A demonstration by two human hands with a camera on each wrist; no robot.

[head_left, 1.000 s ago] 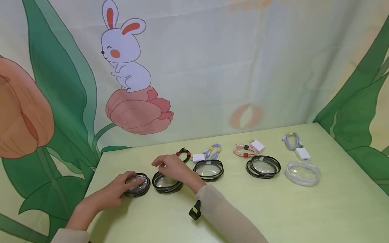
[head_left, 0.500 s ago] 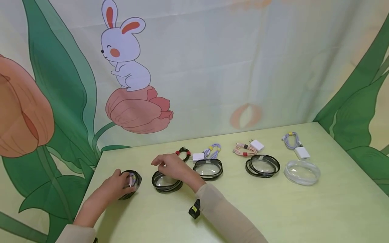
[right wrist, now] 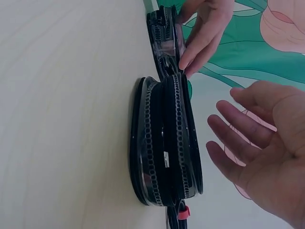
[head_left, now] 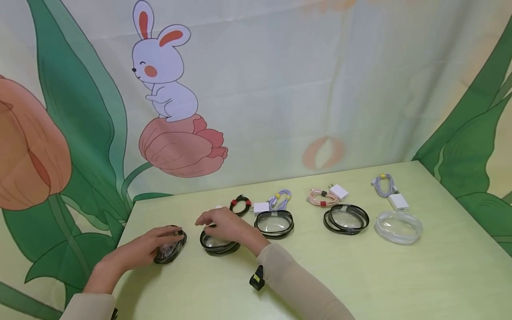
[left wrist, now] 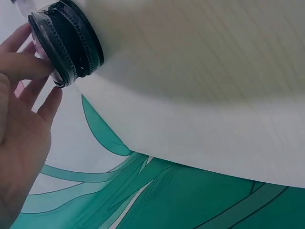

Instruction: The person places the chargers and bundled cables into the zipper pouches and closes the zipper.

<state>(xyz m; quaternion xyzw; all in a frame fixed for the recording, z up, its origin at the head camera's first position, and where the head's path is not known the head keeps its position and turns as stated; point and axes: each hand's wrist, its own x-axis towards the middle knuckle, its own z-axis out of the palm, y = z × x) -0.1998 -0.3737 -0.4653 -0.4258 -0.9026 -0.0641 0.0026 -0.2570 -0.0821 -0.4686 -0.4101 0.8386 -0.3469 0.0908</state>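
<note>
At the table's left end, my left hand [head_left: 143,247] grips a small round clear pouch with black zippered edging [head_left: 171,254]. In the left wrist view, the fingers [left wrist: 24,66] spread across the top of this pouch [left wrist: 71,45] and hold its rim; something purplish shows inside. My right hand [head_left: 227,224] hovers over a second clear pouch with black edging [head_left: 222,250]. The right wrist view shows that pouch [right wrist: 164,143] standing apart from the loosely bent fingers of my right hand [right wrist: 267,138], which hold nothing.
Along the back lie a black cable with red ties [head_left: 241,205], a lilac cable [head_left: 282,200], a pink cable [head_left: 322,198], another lilac cable [head_left: 384,186] and white charger plugs [head_left: 398,202]. In front stand black-edged pouches [head_left: 347,220] and a white-edged one [head_left: 398,228].
My left hand has shifted the left pouch a little to the left, tilting it on the way, and its fingers now lie over the top. My right hand has barely moved.
</note>
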